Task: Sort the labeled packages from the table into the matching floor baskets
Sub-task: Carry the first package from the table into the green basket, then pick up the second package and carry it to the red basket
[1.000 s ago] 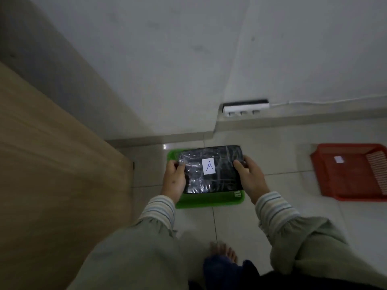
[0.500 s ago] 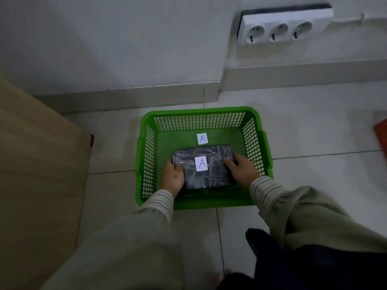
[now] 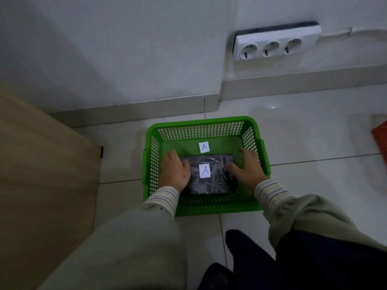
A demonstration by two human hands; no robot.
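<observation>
Left hand: the left hand (image 3: 174, 171) lies palm down on the left end of the package (image 3: 210, 174), fingers spread and loose, resting on it, not gripping.
Right hand: the right hand (image 3: 248, 169) is flat at the right end, thumb on the wrapper, fingers splayed toward the basket wall; it looks released too.
Arm pose: both forearms reach down and forward from striped cuffs, wrists low over the near rim.
Package: dark, film-wrapped, label A facing up, lying flat on the floor of the green basket (image 3: 206, 122), toward its near side.
Basket label: a paper A (image 3: 204, 147) sits just beyond the package, so the match appears right.
Risk: the clingy film may stick to a palm as the hands lift, dragging the package askew; a cuff catching the rim could shift the light basket.
Surroundings: red basket (image 3: 382, 136) at the right edge, wooden surface (image 3: 41, 174) to the left.
</observation>
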